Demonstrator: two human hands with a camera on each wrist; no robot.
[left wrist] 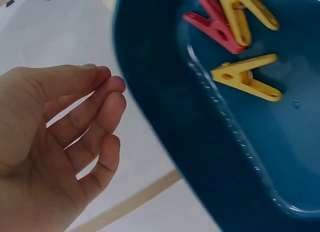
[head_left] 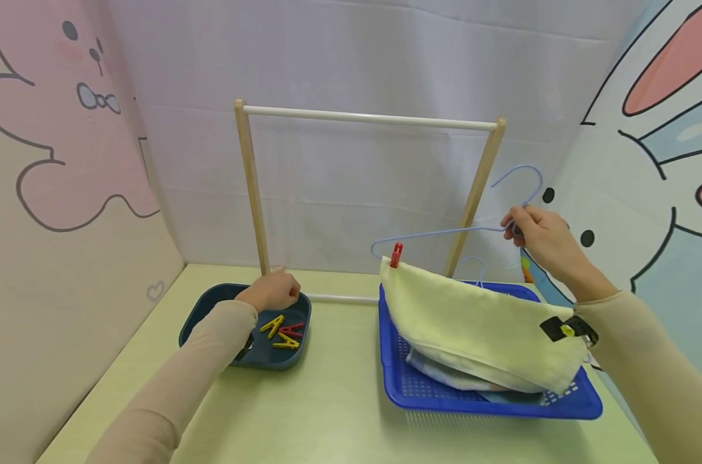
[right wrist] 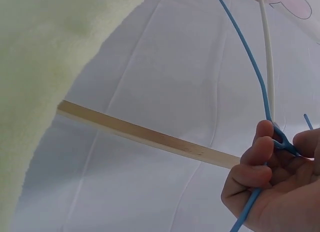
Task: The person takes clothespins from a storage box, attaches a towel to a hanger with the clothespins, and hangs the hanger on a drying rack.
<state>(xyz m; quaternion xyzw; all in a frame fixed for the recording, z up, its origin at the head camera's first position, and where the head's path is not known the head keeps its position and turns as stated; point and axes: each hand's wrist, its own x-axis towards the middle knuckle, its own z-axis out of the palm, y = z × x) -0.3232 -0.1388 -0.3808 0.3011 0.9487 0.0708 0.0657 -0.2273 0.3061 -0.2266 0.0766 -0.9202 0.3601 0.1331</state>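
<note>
My right hand [head_left: 545,241] grips the neck of a blue wire hanger [head_left: 438,232], whose hook rises above the fingers. A pale yellow towel [head_left: 472,316] hangs at a slant from the hanger, over the blue basket. One red clothespin [head_left: 396,255] pinches its upper left corner to the hanger's left end. Above the dark teal tray [head_left: 200,314] is my left hand [head_left: 276,290]. In the left wrist view its fingers [left wrist: 107,114] are loosely bent, with nothing between them. Yellow clothespins [left wrist: 247,77] and a red clothespin [left wrist: 215,24] lie in the tray.
A drying rack with wooden posts [head_left: 249,187] and a white top bar [head_left: 368,117] stands at the back of the table [head_left: 339,386]. The blue basket [head_left: 490,410] on the right contains folded cloth [head_left: 443,372] and another hanger [head_left: 479,265]. Curtains with cartoon prints surround the table.
</note>
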